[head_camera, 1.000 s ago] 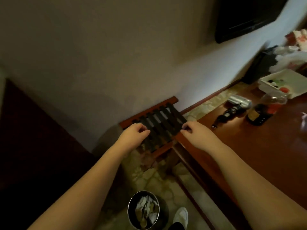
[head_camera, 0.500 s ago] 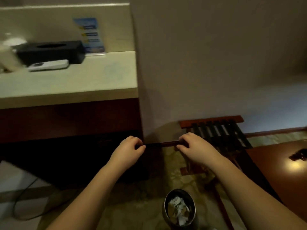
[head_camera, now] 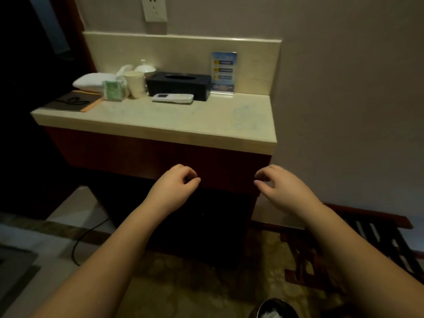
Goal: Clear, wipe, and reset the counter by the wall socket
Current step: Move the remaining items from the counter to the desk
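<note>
Both the left hand [head_camera: 175,183] and the right hand [head_camera: 278,187] hover loosely curled and empty below the bench [head_camera: 160,120] front edge, the black tissue box [head_camera: 179,86] and white remote [head_camera: 172,98] lying well beyond them under the wall socket [head_camera: 154,8].

1. The counter [head_camera: 160,125] in front of you is a pale cream stone top on a dark red-brown cabinet, its right end against the wall
2. The wall socket [head_camera: 154,8] is a white plate above the backsplash
3. Along the back, left to right: a dark folder [head_camera: 68,102], folded white towel [head_camera: 93,81], green packet [head_camera: 112,90], paper cup [head_camera: 135,84], black tissue box [head_camera: 179,84], white remote [head_camera: 172,98] lying flat, upright blue sign [head_camera: 223,72]
</note>
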Demonstrator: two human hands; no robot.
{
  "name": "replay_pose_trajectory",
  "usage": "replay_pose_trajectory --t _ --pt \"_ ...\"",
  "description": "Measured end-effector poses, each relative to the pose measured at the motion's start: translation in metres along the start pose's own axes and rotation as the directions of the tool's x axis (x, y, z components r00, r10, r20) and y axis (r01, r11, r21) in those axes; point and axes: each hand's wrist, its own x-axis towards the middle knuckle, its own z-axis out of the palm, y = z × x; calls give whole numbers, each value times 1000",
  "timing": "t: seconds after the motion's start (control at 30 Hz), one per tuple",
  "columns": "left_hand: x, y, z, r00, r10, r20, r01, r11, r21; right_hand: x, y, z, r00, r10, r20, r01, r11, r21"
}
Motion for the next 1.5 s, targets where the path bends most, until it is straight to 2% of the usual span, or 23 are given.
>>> replay_pose_trajectory --t 0.17,0.37,0.57,0.7,0.97,1.17,1.5 --pt "28 5 -44 992 3 -126 4 998 60 51 -11 -25 994 -75 -82 72 997 -40" --pt "86 8 -88 982 14 -188 5 995 103 140 -15 -50 988 -97 -123 93 995 -39" --pt "168 -8 -107 976 -14 -217 55 981 184 234 0 -62 994 13 -113 -6 998 57" --pt "223 -25 -114 983 -61 -172 105 961 257 302 24 -59 990 105 -95 -96 991 93" --pt "318 -72 -107 980 -182 -82 200 906 372 395 58 -34 962 269 -51 -242 922 303" --pt "354 -92 -105 976 -212 -59 214 857 469 433 67 -19 959 271 -87 -227 913 340" --pt "375 -97 -106 980 -196 -23 177 824 538 455 72 -11 969 219 -115 -157 902 402"
